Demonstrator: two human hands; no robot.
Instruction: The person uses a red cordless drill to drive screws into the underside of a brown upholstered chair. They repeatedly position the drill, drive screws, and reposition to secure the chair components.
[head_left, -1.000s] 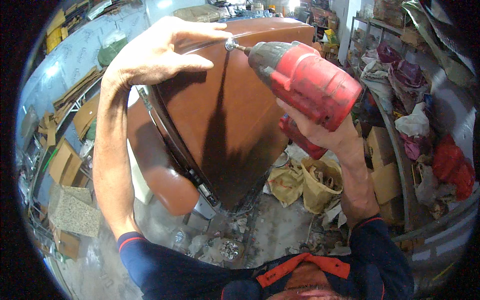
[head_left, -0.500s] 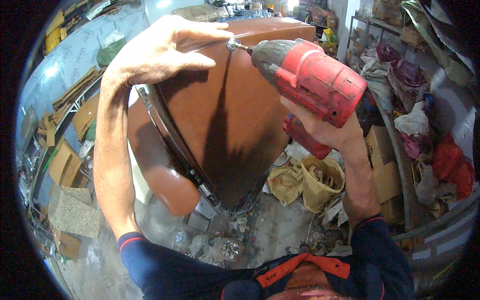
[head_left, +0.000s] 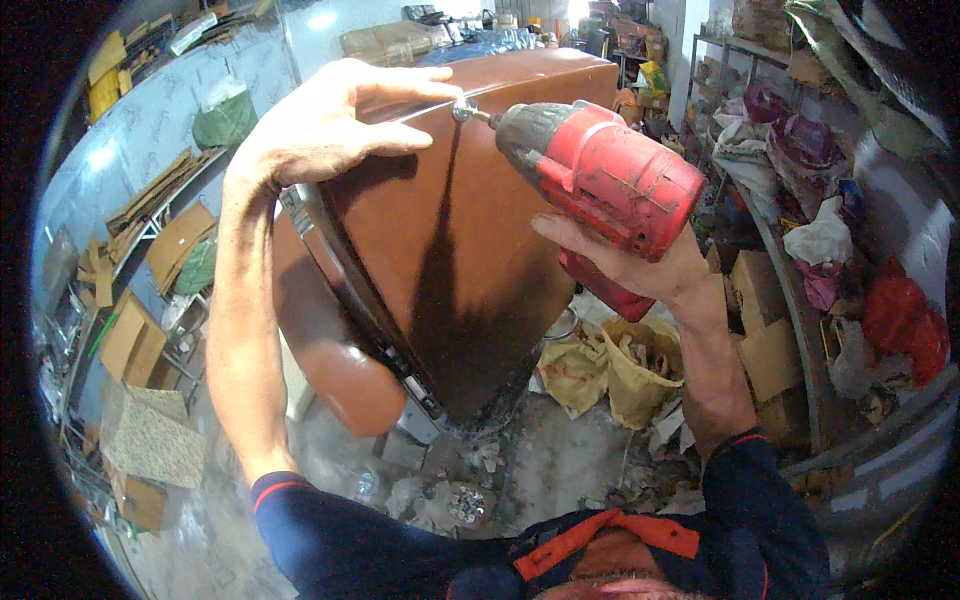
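A red and black cordless drill is gripped in my right hand, its nose pointing left. The drill's bit meets a small shiny round metal piece on the brown leather-covered furniture panel. Resting over the panel's upper edge, my left hand has its thumb and fingers spread just left of that metal piece, holding nothing I can see. A dark metal strip runs down the panel's left side. Beyond it sits a rounded brown padded part. The drill throws a long shadow down the leather.
Two yellowish sacks of scraps stand on the floor below the panel, with debris around them. Cardboard boxes and a curved metal rail lie to the right, near a red bag. Cardboard sheets lean at the left.
The view has shifted slightly, so the panel and both hands sit a little lower. The drill remains against the metal piece, and my left hand keeps its spread pose.
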